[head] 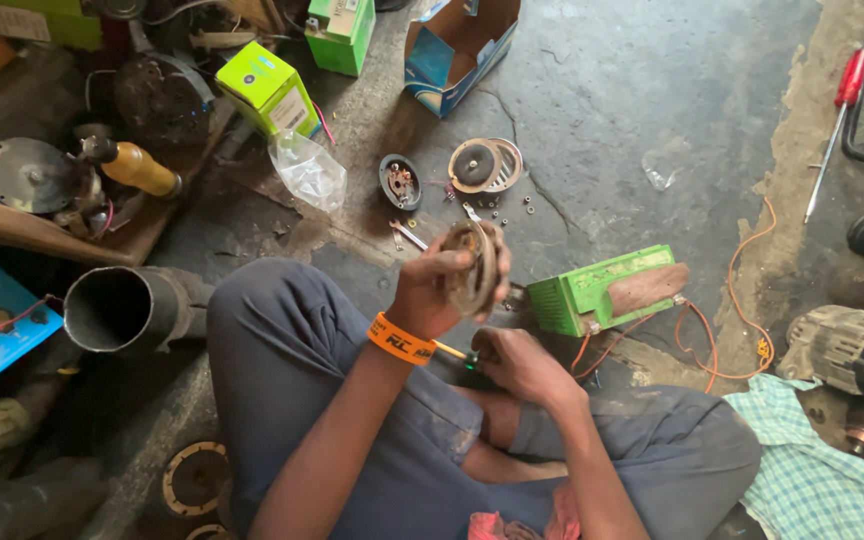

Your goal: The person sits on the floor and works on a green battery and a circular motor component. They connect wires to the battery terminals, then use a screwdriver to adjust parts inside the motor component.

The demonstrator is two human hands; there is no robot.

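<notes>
Over our lap, our left hand (pixel 430 290) grips the stiff, heavy-looking metal disc (pixel 472 266) by its rim, our right hand (pixel 517 365) at five o'clock pinching a screwdriver (pixel 455 353).

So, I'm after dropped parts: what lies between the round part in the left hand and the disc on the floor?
Head view: a small wrench and scattered nuts lie between the round part and the disc.
</notes>
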